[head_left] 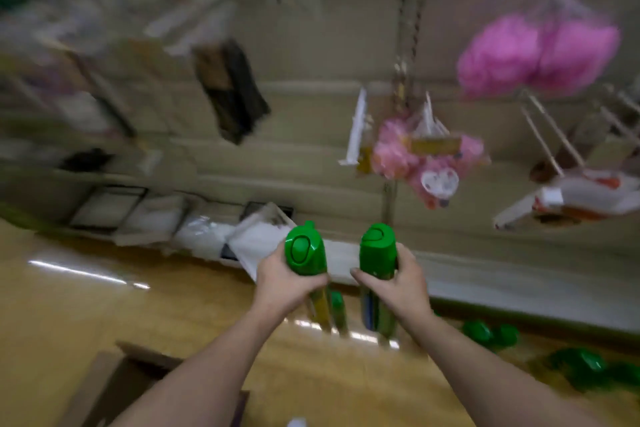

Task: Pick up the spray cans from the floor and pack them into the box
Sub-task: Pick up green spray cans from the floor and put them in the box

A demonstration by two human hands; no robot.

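Box contents unclear, hands gripping spray cans

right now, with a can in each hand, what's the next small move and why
The left hand grips the left can and the right hand grips the right can. Both are held upright above the floor, so neither hand is free for the floor cans at the right. It is probably best to lower both toward the box, down and to the left.
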